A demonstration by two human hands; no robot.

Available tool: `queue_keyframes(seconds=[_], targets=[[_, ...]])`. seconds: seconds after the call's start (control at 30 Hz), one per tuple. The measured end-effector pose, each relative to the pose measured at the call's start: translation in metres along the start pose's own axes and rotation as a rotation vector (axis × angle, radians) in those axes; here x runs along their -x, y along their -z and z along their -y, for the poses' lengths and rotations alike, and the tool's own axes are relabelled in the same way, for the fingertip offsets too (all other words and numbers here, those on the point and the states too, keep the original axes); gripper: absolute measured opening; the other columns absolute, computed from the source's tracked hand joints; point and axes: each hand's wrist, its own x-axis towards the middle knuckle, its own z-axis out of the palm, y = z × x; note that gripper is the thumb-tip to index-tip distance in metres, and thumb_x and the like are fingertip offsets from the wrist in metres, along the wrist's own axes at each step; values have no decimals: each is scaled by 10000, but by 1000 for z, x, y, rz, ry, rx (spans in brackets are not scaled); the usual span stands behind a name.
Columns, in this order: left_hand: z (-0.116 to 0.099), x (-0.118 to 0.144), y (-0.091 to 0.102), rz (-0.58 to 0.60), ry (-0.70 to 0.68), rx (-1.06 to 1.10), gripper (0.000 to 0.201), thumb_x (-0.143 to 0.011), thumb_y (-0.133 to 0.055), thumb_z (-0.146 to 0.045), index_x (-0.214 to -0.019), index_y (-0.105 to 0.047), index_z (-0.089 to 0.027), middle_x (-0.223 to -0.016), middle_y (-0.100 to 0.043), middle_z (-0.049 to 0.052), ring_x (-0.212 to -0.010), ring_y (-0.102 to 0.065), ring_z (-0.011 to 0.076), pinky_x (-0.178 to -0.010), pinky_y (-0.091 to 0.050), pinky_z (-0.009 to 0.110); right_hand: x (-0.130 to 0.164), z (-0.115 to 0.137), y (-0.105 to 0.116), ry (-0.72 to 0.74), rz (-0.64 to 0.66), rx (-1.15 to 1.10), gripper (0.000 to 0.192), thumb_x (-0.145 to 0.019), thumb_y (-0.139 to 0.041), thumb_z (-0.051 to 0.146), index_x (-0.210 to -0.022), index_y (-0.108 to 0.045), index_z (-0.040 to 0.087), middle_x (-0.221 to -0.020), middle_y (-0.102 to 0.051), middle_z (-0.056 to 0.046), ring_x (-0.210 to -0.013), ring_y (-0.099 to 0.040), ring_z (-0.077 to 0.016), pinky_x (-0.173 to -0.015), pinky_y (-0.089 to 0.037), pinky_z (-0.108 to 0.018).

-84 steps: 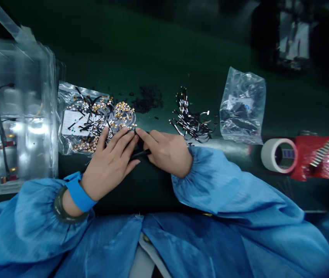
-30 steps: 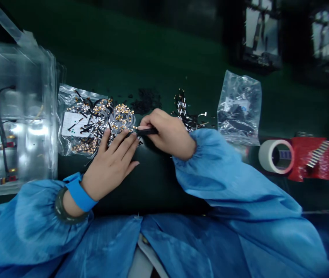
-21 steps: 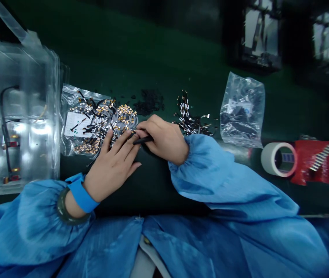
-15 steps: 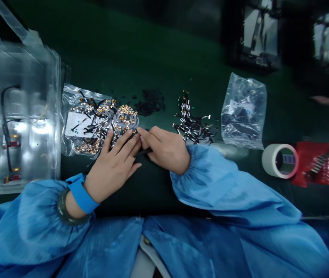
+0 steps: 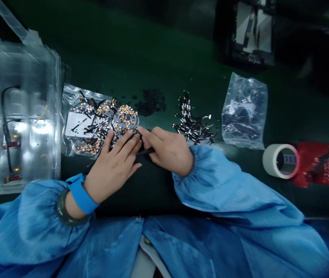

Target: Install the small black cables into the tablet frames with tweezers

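Note:
My left hand (image 5: pixel 113 166) lies palm down with its fingers stretched out over the near edge of a pile of small flex cables (image 5: pixel 115 116) with gold ends. Its index and middle fingertips meet the tip of my right hand (image 5: pixel 167 148). The right hand's fingers are closed, and a slim black stick-like tool (image 5: pixel 144 152) sticks out from under them toward the left palm. What lies between the fingertips is hidden. Under the cables is a clear plastic bag (image 5: pixel 65 104) with a white label (image 5: pixel 79 124).
Small black pieces (image 5: pixel 151 102) lie beyond the hands. A second group of black cables (image 5: pixel 195 121) is to their right. Farther right are a clear bag (image 5: pixel 244 112), a white tape roll (image 5: pixel 271 161) and a red bag (image 5: pixel 312 164). Clear trays (image 5: pixel 31 96) stand at left.
My right hand has shifted slightly to the right with the black tool under its fingers. My left hand and the cable pile stay put. Dark objects at the upper right have shifted.

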Motion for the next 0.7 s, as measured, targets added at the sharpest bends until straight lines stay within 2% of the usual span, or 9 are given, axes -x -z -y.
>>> queue_keyframes(seconds=[0.17,0.33,0.5,0.7], targets=[[0,0,0,9,-5,-25,399,-938,-460,-260,-1286,-555,-89,-1345,-563,171,-1318,-444,335,-1099,-310,640,-1,-6,3,-70,-101,19,405,-934,-379,237,-1247,-623,159,-824,-647,-57,-710,-583,-154,-544,-370,-257],[0,0,0,3,-17,-60,403,-952,-431,-281,-1285,-548,-87,-1363,-548,165,-1327,-433,327,-1100,-309,630,0,-7,1,10,-45,8,409,-912,-393,199,-1246,-625,157,-838,-655,-58,-725,-590,-154,-563,-371,-261],[0,0,1,6,-20,-91,425,-966,-398,-293,-1301,-530,-67,-1301,-594,174,-1311,-448,327,-1090,-327,618,-10,-8,0,-124,-51,-29,370,-973,-377,306,-1239,-623,229,-903,-653,-46,-786,-595,-154,-572,-367,-248],[-1,0,1,-9,-25,-104,443,-963,-410,-286,-1311,-514,-32,-1293,-597,177,-1275,-476,342,-1075,-337,631,-28,-11,2,-97,29,-33,290,-968,-417,272,-1099,-670,222,-982,-658,-55,-854,-610,-156,-581,-357,-252]])
